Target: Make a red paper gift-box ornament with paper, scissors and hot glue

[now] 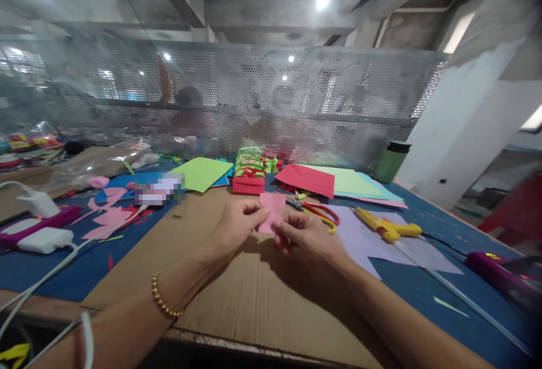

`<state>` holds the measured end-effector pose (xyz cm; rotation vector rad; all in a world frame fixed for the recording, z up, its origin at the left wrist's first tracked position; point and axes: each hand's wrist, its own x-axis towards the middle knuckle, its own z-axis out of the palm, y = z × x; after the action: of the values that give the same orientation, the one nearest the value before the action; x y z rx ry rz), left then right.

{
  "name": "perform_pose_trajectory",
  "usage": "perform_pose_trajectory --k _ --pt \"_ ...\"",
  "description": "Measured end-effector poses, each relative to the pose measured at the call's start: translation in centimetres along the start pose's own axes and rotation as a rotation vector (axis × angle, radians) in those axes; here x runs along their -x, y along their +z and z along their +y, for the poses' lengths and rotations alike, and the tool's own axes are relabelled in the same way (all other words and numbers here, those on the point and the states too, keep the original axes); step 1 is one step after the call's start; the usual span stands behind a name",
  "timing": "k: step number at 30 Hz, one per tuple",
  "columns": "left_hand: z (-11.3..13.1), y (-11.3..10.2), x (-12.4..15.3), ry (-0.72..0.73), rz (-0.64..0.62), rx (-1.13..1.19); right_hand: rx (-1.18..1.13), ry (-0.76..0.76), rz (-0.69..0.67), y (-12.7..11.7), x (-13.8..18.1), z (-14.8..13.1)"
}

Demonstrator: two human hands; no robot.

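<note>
Between my two hands is a small pink paper piece (272, 204), wider at its ends and narrow near the middle. My left hand (243, 219) pinches its left side between thumb and fingers. At its lower right, my right hand (307, 233) grips it the same way. Both hands are above a brown cardboard sheet (237, 301). Just behind my right hand lie scissors (315, 209) with red and yellow handles. Beyond the paper stands a red paper box (248, 185), with green handled paper pieces (249, 160) behind it.
On the right, a yellow glue gun (387, 226) rests on lilac paper (351, 239); a green bottle (392, 163) stands behind. Red sheets (307, 179) and green sheets (203, 173) lie at the back. Left are pink scraps (110, 219), white chargers (44, 240) and cables. A perforated metal screen (262, 98) borders the table.
</note>
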<state>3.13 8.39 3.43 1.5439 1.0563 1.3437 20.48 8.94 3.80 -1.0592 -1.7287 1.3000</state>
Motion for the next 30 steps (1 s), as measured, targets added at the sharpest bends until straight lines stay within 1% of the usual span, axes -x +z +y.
perform_pose_trajectory --k 5,7,9,11,13,18,23,28,30 --pt "0.4 0.0 0.0 0.019 0.024 -0.024 0.039 -0.006 -0.045 -0.1 0.1 -0.1" --pt "0.5 0.1 0.0 0.020 0.027 -0.033 0.069 -0.043 -0.014 -0.2 0.2 -0.3" --pt "0.4 0.3 0.1 0.003 0.023 -0.045 0.089 -0.102 0.058 -0.4 0.1 -0.4" --pt "0.0 0.5 0.2 -0.013 0.004 -0.059 0.093 -0.143 0.120 -0.5 0.0 -0.3" --pt "-0.4 0.6 0.3 -0.021 -0.018 -0.059 0.092 -0.154 0.134 -0.6 -0.2 0.0" --pt "-0.7 0.4 0.2 -0.067 -0.090 0.010 0.105 -0.171 0.123 -0.9 -0.4 0.1" --pt "-0.7 0.3 0.0 -0.066 -0.132 0.031 0.141 -0.200 0.136 -0.9 -0.3 0.2" --pt "-1.4 0.2 -0.1 -0.072 -0.140 -0.001 0.241 -0.232 0.161 -0.2 -0.2 0.8" --pt "-1.5 0.0 -0.2 -0.055 -0.160 0.020 0.324 -0.245 0.159 -0.5 -0.3 0.5"
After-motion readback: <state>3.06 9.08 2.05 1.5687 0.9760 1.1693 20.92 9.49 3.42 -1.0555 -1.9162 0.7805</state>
